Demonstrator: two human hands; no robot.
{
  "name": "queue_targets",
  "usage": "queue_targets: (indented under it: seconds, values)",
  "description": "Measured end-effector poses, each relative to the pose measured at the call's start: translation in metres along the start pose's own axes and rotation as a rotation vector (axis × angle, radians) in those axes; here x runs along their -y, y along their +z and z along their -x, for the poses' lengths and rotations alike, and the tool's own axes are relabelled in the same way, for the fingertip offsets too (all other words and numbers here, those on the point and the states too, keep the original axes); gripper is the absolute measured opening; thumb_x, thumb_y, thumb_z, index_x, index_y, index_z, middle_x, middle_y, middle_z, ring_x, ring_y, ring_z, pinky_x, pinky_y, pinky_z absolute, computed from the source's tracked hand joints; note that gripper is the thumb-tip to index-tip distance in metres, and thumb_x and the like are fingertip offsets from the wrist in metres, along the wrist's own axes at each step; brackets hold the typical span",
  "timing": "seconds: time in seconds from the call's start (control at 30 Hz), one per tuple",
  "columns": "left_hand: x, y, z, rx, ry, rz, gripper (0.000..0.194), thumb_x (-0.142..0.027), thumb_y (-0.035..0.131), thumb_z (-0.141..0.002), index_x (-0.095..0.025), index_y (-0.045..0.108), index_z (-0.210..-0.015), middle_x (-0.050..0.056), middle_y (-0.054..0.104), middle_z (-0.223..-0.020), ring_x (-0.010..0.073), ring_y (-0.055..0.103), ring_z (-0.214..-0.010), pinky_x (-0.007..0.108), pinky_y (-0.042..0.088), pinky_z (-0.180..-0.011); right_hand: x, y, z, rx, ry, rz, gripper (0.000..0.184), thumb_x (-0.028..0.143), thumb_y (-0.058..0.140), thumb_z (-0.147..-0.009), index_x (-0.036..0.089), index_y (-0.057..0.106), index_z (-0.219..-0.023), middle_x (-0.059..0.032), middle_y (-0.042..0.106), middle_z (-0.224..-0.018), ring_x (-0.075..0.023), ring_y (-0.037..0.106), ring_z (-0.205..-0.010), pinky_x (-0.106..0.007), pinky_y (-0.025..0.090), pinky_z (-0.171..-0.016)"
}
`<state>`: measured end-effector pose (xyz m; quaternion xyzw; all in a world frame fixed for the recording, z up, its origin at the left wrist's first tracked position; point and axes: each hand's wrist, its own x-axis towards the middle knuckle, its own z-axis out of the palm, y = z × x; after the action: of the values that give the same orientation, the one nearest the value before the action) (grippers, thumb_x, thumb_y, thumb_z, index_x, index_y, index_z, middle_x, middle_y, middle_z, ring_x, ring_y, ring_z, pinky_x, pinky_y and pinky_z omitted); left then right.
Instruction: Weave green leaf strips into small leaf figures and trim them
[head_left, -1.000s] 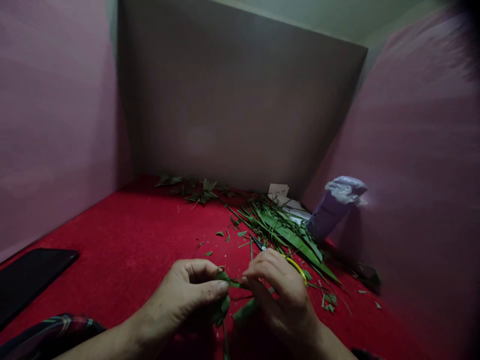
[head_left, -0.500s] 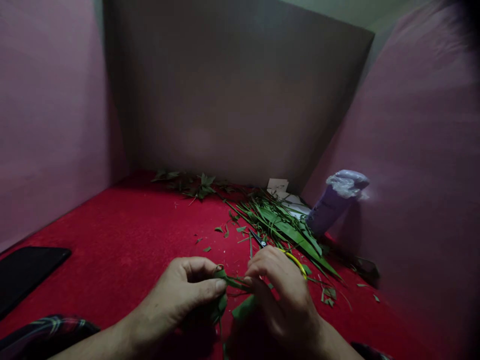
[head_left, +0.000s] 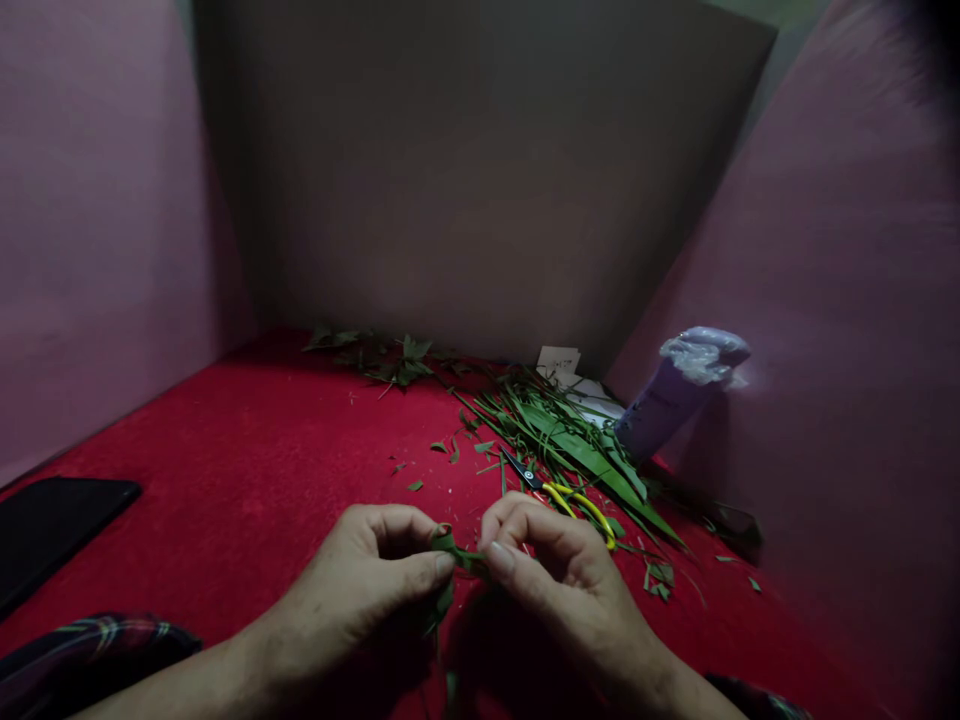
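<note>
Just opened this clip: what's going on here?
A person is working a folded piece of green leaf with bare hands. The left hand pinches its folded part between thumb and finger, while the fingertips of the right hand are at a narrow end of it. Just beyond the right hand, yellow-handled scissors lie unheld on the red surface, beside a heap of long leaves. A purple container leans behind the heap.

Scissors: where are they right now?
In the head view, right of centre, the scissors lie just beyond the right hand, beside the leaf pile.
</note>
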<state>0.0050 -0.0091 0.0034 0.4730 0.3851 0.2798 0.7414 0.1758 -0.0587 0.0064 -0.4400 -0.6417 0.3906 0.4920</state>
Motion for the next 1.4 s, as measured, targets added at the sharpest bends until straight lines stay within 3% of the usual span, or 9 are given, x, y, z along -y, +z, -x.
queue_targets:
  seconds: [0.23,0.37,0.53,0.77,0.9,1.13,1.3,1.4]
  values:
    - [0.002,0.002,0.000,0.012,-0.011,-0.014,0.026,-0.032,0.076,-0.057,-0.013,0.060,-0.059,-0.006,0.049,-0.041,0.0044,0.036,-0.033,0.017,0.026,-0.035,0.000,0.000,-0.001,-0.017,0.149,-0.303,0.017,0.027,0.062,-0.079,0.016,0.058,-0.067,-0.0013,0.058,-0.078,-0.0074,0.042,-0.059,-0.021,0.034,-0.054]
    - [0.001,0.005,0.000,0.027,-0.041,0.021,0.028,-0.034,0.077,-0.056,-0.012,0.060,-0.060,-0.007,0.046,-0.037,0.0034,0.033,-0.031,0.017,0.022,-0.034,0.000,0.000,-0.001,0.041,0.225,-0.423,0.017,0.030,0.064,-0.079,0.015,0.064,-0.072,-0.0014,0.060,-0.067,-0.0064,0.042,-0.049,-0.019,0.033,-0.044]
    - [-0.003,0.008,0.004,0.000,-0.034,-0.005,0.030,-0.032,0.080,-0.051,-0.010,0.062,-0.059,-0.005,0.050,-0.042,0.0037,0.038,-0.037,0.017,0.025,-0.039,0.002,0.001,-0.001,0.028,0.246,-0.437,0.015,0.028,0.067,-0.076,0.013,0.068,-0.074,-0.0059,0.067,-0.069,-0.0107,0.057,-0.059,-0.021,0.043,-0.054]
    - [-0.001,0.005,0.002,0.005,-0.017,-0.080,0.022,-0.028,0.076,-0.055,-0.011,0.061,-0.058,-0.005,0.050,-0.044,0.0048,0.038,-0.038,0.018,0.028,-0.039,0.001,0.001,-0.003,-0.012,0.274,-0.535,0.010,0.019,0.075,-0.066,0.014,0.067,-0.071,-0.0020,0.066,-0.063,-0.0093,0.059,-0.055,-0.020,0.045,-0.054]
    - [-0.001,0.008,0.003,-0.018,-0.018,-0.075,0.022,-0.027,0.074,-0.054,-0.011,0.059,-0.057,-0.005,0.050,-0.043,0.0052,0.038,-0.038,0.019,0.028,-0.039,0.003,0.005,-0.004,-0.082,0.340,-0.565,0.023,0.019,0.080,-0.059,0.015,0.063,-0.074,0.0004,0.066,-0.059,-0.0091,0.058,-0.048,-0.020,0.044,-0.049]
    - [-0.002,0.011,0.005,-0.030,-0.012,-0.092,0.018,-0.025,0.069,-0.059,-0.013,0.056,-0.055,-0.007,0.045,-0.041,0.0053,0.037,-0.036,0.018,0.028,-0.037,0.006,0.012,-0.001,-0.094,0.429,-0.417,0.025,0.031,0.078,-0.060,0.013,0.061,-0.064,0.0021,0.058,-0.050,-0.0070,0.049,-0.045,-0.019,0.037,-0.047]
    - [0.002,0.009,0.005,-0.032,0.010,-0.123,0.018,-0.026,0.068,-0.063,-0.014,0.056,-0.058,-0.006,0.046,-0.043,0.0063,0.037,-0.037,0.020,0.029,-0.039,0.005,0.010,0.003,-0.069,0.344,-0.195,0.020,0.032,0.070,-0.070,0.015,0.059,-0.067,0.0033,0.052,-0.056,-0.0084,0.042,-0.052,-0.021,0.033,-0.049]
    - [0.004,0.008,0.006,-0.028,0.053,-0.166,0.017,-0.025,0.067,-0.066,-0.013,0.056,-0.059,-0.006,0.046,-0.046,0.0067,0.038,-0.041,0.020,0.028,-0.041,0.006,0.009,0.003,-0.038,0.219,-0.027,0.021,0.031,0.063,-0.076,0.016,0.054,-0.063,0.0014,0.049,-0.064,-0.0111,0.043,-0.060,-0.024,0.034,-0.056]
